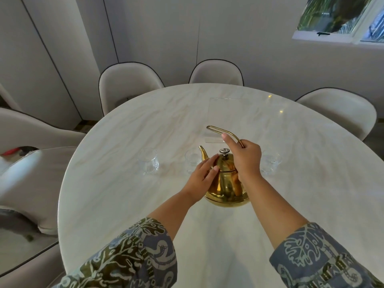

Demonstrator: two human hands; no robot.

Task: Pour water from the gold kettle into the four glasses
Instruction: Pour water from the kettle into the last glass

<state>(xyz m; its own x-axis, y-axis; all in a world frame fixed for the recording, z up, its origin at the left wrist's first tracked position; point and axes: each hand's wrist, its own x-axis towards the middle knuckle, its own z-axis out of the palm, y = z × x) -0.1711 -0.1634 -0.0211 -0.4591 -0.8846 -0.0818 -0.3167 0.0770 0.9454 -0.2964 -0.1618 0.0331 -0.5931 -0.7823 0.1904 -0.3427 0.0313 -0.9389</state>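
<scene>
Patterned blue-and-olive sleeves (133,258) lead up to both hands over the pale marble oval table (116,204).

Item: polished gold metal kettle (226,183), upright on the table, spout (203,153) pointing away and left.
Right hand (244,157): closed round the thin gold wire loop handle (218,130), which slants up and away to the left.
Left hand (202,174): fingers flat against the kettle's shoulder, gripping nothing.
Clear glass tumblers: three visible in a row beyond the kettle, far left (148,162), behind the spout (192,161), right (270,163); a fourth is likely hidden by the right hand.
Judgement: the spout already lies nearest the middle tumbler.
</scene>
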